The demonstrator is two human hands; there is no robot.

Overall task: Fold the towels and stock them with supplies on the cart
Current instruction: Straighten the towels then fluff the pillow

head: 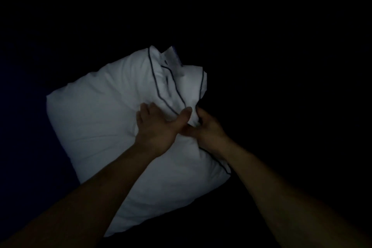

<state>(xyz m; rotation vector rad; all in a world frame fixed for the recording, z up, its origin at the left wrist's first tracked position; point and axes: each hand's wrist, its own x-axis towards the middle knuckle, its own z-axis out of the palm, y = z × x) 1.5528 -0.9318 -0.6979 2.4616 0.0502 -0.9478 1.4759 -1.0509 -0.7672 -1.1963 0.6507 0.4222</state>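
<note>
One white pillow (pixel 100 110) with dark piping sat in the dark, under two hands. The left hand (pixel 155 127) pressed it, fingers released and spread. The right hand (pixel 207 129) had its fingers clenched on the pillow's bunched edge.

Both bare arms are extending forward and angling toward each other, the left forearm (pixel 90 187) entering from the lower left and the right forearm (pixel 281 177) from the lower right. The left hand (pixel 155 129) is lying back-up with its fingers (pixel 144 111) straight and slightly spread, pressing flat onto the white pillowcase (pixel 104 110). Its thumb (pixel 186 113) is sticking out to the right, toward the other hand. The right hand (pixel 209 129) is sitting just beside that thumb, its fingers curled inward and gripping a bunched fold of the same pillowcase. The dim light is hiding the finer detail of the right fingertips.
</note>
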